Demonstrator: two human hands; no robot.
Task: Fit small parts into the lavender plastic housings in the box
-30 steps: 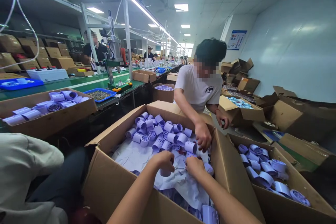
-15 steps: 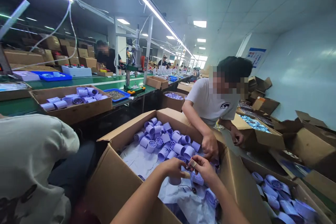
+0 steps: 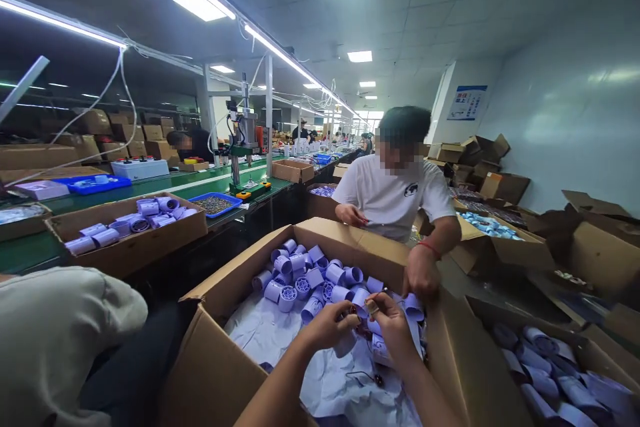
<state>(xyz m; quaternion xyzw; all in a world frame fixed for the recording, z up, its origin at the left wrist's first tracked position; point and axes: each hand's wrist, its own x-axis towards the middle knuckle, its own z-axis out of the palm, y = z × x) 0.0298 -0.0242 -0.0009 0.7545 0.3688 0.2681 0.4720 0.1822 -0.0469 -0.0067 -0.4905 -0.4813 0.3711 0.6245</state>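
Above an open carton [image 3: 235,263], my left hand [image 3: 330,328] pinches a small dark reddish part [image 3: 355,311] at its fingertips; its exact kind is too small to make out. My right hand [image 3: 393,320] faces it closely, thumb and index finger pressed together, a light wrap on one finger. What they grip is hidden. A purple plastic cup [image 3: 345,345] shows just under my left fingers; I cannot tell whether they touch it. Below, a thin dark wire with a small round end [image 3: 379,380] lies on white paper [image 3: 320,370]. Purple cups [image 3: 289,298] are heaped toward the carton's far side.
Across the carton a co-worker in a white shirt [image 3: 380,190] reaches over its right edge with one hand [image 3: 421,272]. Another person's sleeve [image 3: 75,327] is at left. A bench with a press [image 3: 245,140] runs behind; another box of cups [image 3: 550,373] stands right.
The co-worker has straightened up; one hand is now at the carton's right edge, the other raised near the chest. My hands stay close together. The view has tilted up slightly.
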